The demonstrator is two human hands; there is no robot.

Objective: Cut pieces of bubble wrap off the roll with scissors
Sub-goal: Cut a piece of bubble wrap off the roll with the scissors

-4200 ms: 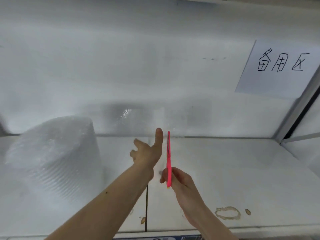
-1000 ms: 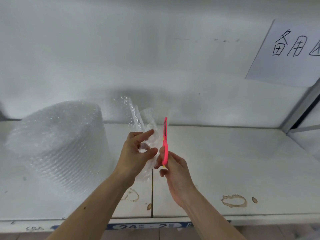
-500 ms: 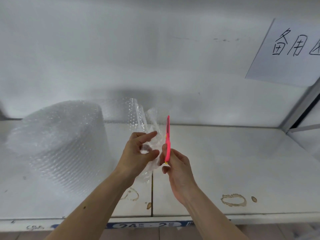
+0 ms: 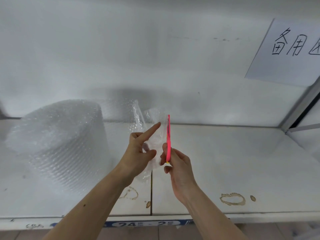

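Left hand [image 4: 138, 151] pinching wrap [image 4: 152, 135] taut at 9 o'clock of scissors [image 4: 168, 137], right hand [image 4: 178, 163] fingers curled round handle, roll [image 4: 58, 141] upright at 9 to feed sheet

Paper sign [image 4: 284, 52]: third written character cut off by right edge.
Scissors [image 4: 168, 137]: seen edge-on; blades open or closed, unclear.
Shelf label [image 4: 143, 223]: digits partly hidden behind forearms.

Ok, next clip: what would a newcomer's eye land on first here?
The bright pink scissors, held upright in the right hand at centre. Beside them the left hand pinches a clear bubble wrap sheet against the blades. The big bubble wrap roll stands on the white shelf at left.
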